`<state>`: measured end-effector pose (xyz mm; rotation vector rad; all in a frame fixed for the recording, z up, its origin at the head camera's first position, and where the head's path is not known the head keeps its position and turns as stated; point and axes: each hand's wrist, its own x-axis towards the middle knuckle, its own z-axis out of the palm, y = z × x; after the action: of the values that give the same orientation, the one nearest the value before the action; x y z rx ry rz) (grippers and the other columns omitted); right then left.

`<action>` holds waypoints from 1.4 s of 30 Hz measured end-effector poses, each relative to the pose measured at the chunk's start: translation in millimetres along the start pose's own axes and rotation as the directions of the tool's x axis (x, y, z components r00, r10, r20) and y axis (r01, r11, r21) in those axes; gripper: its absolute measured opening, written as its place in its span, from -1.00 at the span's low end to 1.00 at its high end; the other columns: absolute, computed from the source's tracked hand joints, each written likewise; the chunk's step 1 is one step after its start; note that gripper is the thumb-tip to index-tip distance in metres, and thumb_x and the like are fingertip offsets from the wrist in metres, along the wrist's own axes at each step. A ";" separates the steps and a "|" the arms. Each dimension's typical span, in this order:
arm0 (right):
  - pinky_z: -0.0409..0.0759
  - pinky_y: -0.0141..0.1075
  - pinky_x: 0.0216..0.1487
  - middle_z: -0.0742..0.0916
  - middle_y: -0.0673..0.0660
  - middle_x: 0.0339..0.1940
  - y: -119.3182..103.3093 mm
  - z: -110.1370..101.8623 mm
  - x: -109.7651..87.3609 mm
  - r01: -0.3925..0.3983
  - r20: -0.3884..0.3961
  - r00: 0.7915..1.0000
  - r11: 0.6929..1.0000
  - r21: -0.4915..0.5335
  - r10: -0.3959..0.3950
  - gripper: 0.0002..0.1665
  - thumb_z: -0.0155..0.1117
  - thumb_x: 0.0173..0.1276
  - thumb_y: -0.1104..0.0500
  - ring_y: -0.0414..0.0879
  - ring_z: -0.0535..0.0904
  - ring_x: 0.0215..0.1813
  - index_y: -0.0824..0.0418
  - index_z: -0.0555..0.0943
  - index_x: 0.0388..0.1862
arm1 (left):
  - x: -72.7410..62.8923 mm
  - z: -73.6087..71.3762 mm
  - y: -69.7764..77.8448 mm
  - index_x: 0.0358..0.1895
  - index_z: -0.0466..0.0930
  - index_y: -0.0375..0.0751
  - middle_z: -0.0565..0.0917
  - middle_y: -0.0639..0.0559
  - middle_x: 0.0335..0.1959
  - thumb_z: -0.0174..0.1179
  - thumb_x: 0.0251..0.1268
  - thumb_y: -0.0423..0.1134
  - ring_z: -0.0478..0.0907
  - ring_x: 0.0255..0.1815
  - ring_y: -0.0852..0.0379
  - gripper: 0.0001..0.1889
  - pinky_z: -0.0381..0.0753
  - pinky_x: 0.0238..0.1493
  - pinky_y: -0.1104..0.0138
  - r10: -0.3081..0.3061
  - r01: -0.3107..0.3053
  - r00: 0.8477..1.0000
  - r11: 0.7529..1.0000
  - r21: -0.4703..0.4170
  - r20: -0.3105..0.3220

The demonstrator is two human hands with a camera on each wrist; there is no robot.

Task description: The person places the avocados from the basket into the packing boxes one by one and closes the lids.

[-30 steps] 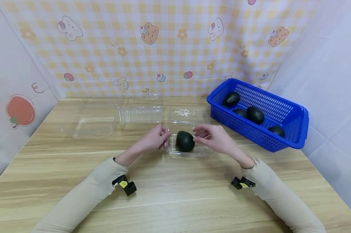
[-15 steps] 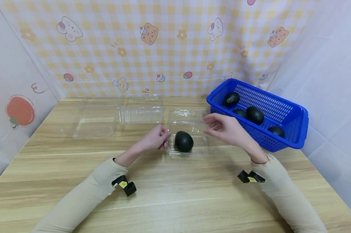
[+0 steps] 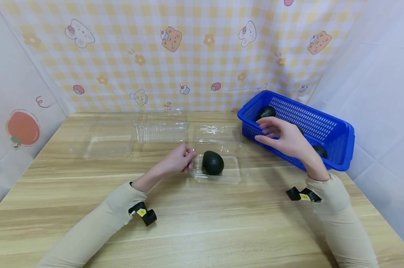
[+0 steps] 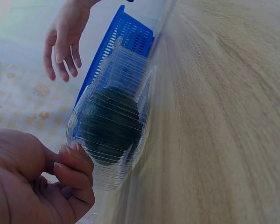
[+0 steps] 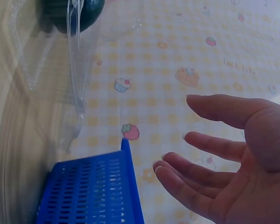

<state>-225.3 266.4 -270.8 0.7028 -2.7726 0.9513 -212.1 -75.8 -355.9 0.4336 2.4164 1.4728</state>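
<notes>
A dark green avocado (image 3: pixel 213 163) lies in the left part of a clear plastic clamshell box (image 3: pixel 231 173), whose lid is folded back. My left hand (image 3: pixel 180 158) pinches the left rim of this box; in the left wrist view the thumb and fingertips (image 4: pixel 74 151) meet at its edge. With nothing in it, my right hand (image 3: pixel 283 137) hovers over the near side of the blue basket (image 3: pixel 344 149), fingers spread and slightly bent. Avocados (image 3: pixel 266 111) lie in the basket, some partly hidden behind that hand.
More clear plastic boxes (image 3: pixel 109 145) stand open on the wooden table at the back left, including what looks like a nested stack (image 3: pixel 161 132). A checked curtain (image 3: pixel 208 67) hangs behind the table, and a white sheet (image 3: pixel 386 111) rises on the right.
My right hand has left the avocado in the box and moved right and up to the basket. The left hand stays at the box's rim.
</notes>
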 end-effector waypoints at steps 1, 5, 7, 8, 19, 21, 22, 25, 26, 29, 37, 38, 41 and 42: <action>0.59 0.00 0.11 0.67 0.30 0.12 1.2 -1.9 -0.2 -0.008 0.002 1.000 1.000 0.002 0.008 -0.44 0.42 0.39 0.08 0.14 0.62 0.11 0.26 0.54 0.29 | 0.1 0.2 -0.2 -0.21 0.35 -0.38 0.50 0.07 -0.71 -0.04 0.62 -0.37 0.35 -0.78 0.28 -0.85 0.32 -0.70 0.50 -0.003 0.003 1.000 1.000 0.000 -0.001; 0.56 0.07 0.13 0.66 0.34 0.14 5.0 -10.5 -1.5 -0.033 0.010 0.999 0.999 0.001 0.033 -0.41 0.40 0.41 0.06 0.19 0.60 0.13 0.26 0.51 0.32 | 0.6 0.8 -0.7 -0.22 0.35 -0.37 0.50 0.08 -0.71 -0.05 0.62 -0.36 0.35 -0.78 0.28 -0.84 0.32 -0.70 0.50 0.000 0.000 1.000 1.000 -0.001 0.000; 0.54 0.09 0.15 0.64 0.35 0.16 8.1 -16.0 -1.9 -0.058 0.012 0.998 0.998 -0.003 0.058 -0.39 0.38 0.42 0.05 0.22 0.59 0.15 0.25 0.49 0.35 | 0.1 0.6 0.5 -0.22 0.35 -0.38 0.50 0.07 -0.71 -0.05 0.62 -0.36 0.35 -0.79 0.28 -0.84 0.32 -0.71 0.50 -0.002 0.002 1.000 1.000 -0.004 -0.001; 0.54 0.09 0.16 0.64 0.34 0.17 9.8 -19.0 -2.2 -0.075 0.009 0.997 0.997 -0.009 0.076 -0.38 0.38 0.42 0.03 0.22 0.59 0.16 0.24 0.48 0.36 | 0.2 0.6 0.5 -0.23 0.36 -0.38 0.50 0.07 -0.72 -0.05 0.62 -0.37 0.35 -0.79 0.28 -0.84 0.32 -0.71 0.50 0.002 -0.002 1.000 1.000 -0.002 -0.001; 0.51 -0.29 0.08 0.55 0.27 0.33 26.4 -52.8 -9.0 -0.216 -0.023 0.976 0.974 -0.071 0.215 -0.27 0.31 0.44 -0.14 0.21 0.52 0.25 0.13 0.40 0.46 | -0.1 1.2 2.0 -0.22 0.36 -0.37 0.50 0.07 -0.71 -0.04 0.62 -0.35 0.35 -0.77 0.27 -0.83 0.32 -0.70 0.50 -0.015 0.015 1.000 1.000 0.004 -0.001; 0.51 -0.08 0.18 0.53 0.29 0.34 28.5 -56.1 -9.3 -0.225 -0.012 0.974 0.972 -0.070 0.225 -0.25 0.30 0.44 -0.16 0.24 0.49 0.28 0.15 0.37 0.48 | 0.1 1.2 1.5 -0.22 0.35 -0.37 0.50 0.07 -0.71 -0.04 0.62 -0.35 0.35 -0.78 0.27 -0.84 0.31 -0.71 0.50 -0.015 0.015 1.000 1.000 -0.004 -0.001; 0.48 0.05 0.21 0.51 0.31 0.35 29.9 -57.7 -9.4 -0.231 -0.003 0.973 0.970 -0.073 0.231 -0.23 0.29 0.44 -0.17 0.26 0.47 0.29 0.15 0.36 0.49 | 0.1 1.2 1.4 -0.22 0.35 -0.37 0.50 0.07 -0.71 -0.05 0.62 -0.36 0.34 -0.78 0.28 -0.84 0.31 -0.71 0.50 -0.016 0.016 1.000 1.000 -0.008 0.000; 0.39 0.23 0.26 0.47 0.36 0.38 36.2 -62.9 -10.0 -0.252 0.032 0.966 0.964 -0.086 0.255 -0.19 0.27 0.45 -0.18 0.34 0.40 0.35 0.16 0.31 0.53 | 0.2 0.9 1.3 -0.22 0.35 -0.37 0.50 0.07 -0.72 -0.05 0.62 -0.36 0.34 -0.79 0.28 -0.84 0.31 -0.72 0.51 -0.016 0.016 1.000 1.000 -0.023 0.004; 0.36 0.25 0.27 0.46 0.39 0.39 38.3 -64.7 -10.4 -0.259 0.045 0.963 0.962 -0.088 0.264 -0.17 0.27 0.45 -0.18 0.36 0.38 0.36 0.15 0.29 0.54 | 0.1 0.8 1.4 -0.22 0.35 -0.38 0.49 0.07 -0.72 -0.06 0.62 -0.37 0.34 -0.79 0.28 -0.84 0.31 -0.72 0.51 -0.011 0.012 1.000 1.000 -0.025 0.006; 0.33 0.29 0.28 0.43 0.42 0.40 46.0 -69.2 -11.3 -0.286 0.064 0.954 0.952 -0.108 0.293 -0.14 0.26 0.46 -0.19 0.38 0.33 0.39 0.14 0.24 0.57 | 0.0 0.8 1.2 -0.23 0.35 -0.37 0.50 0.07 -0.71 -0.05 0.62 -0.37 0.34 -0.79 0.27 -0.84 0.31 -0.72 0.51 -0.009 0.009 1.000 1.000 -0.028 0.006; 0.28 0.34 0.30 0.39 0.51 0.39 66.8 -79.9 -13.6 -0.337 0.101 0.930 0.929 -0.155 0.354 -0.09 0.25 0.46 -0.20 0.44 0.29 0.40 0.25 0.20 0.57 | -0.3 1.2 0.9 -0.20 0.34 -0.37 0.50 0.05 -0.70 -0.05 0.62 -0.35 0.35 -0.78 0.27 -0.85 0.33 -0.71 0.50 -0.023 0.023 1.000 0.999 -0.025 0.004; 0.28 0.35 0.30 0.39 0.52 0.38 69.7 -81.3 -14.0 -0.342 0.108 0.926 0.924 -0.170 0.362 -0.08 0.24 0.47 -0.21 0.44 0.29 0.39 0.27 0.19 0.57 | -0.3 1.3 0.9 -0.20 0.34 -0.37 0.50 0.05 -0.70 -0.05 0.62 -0.35 0.35 -0.78 0.27 -0.85 0.33 -0.71 0.50 -0.022 0.023 1.000 0.999 -0.024 0.005; 0.27 0.36 0.29 0.39 0.56 0.36 77.8 -84.7 -15.7 -0.357 0.135 0.911 0.909 -0.213 0.390 -0.08 0.22 0.47 -0.22 0.45 0.29 0.38 0.30 0.21 0.54 | -0.4 1.2 1.1 -0.20 0.34 -0.37 0.50 0.06 -0.70 -0.05 0.62 -0.36 0.35 -0.78 0.27 -0.85 0.33 -0.71 0.50 -0.020 0.020 1.000 0.999 -0.025 0.004; 0.27 0.36 0.28 0.40 0.57 0.35 80.5 -85.6 -16.3 -0.363 0.146 0.905 0.904 -0.226 0.400 -0.09 0.21 0.47 -0.22 0.46 0.29 0.37 0.32 0.21 0.53 | -0.6 1.1 1.3 -0.21 0.34 -0.37 0.50 0.06 -0.70 -0.05 0.62 -0.36 0.35 -0.78 0.27 -0.85 0.33 -0.71 0.50 -0.019 0.019 1.000 1.000 -0.024 0.004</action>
<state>-251.0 380.6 -251.3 0.2279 -3.1916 0.6782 -211.0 -74.6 -355.2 0.4066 2.3911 1.4898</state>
